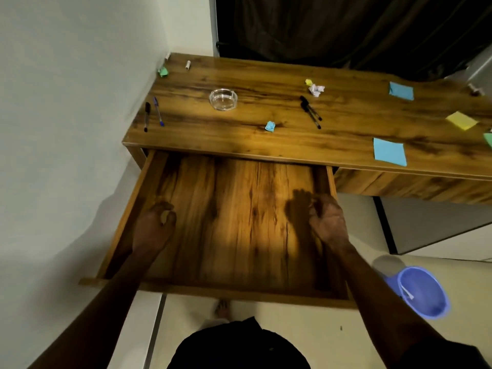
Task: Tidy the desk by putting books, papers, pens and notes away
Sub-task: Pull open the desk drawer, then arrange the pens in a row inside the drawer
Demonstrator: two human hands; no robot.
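Note:
A wooden desk has its wide drawer pulled out, with nothing lying inside. My left hand hovers over the drawer's left side, fingers curled and holding nothing. My right hand hangs over the right side, fingers loosely curled, also holding nothing. On the desktop lie a black pen and a blue pen at the left, two black pens in the middle, blue notes, a yellow note, and crumpled paper balls.
A glass ashtray stands on the desk. A blue plastic bin sits on the floor at the right. A white wall borders the desk's left side, and a dark curtain hangs behind. My foot shows under the drawer front.

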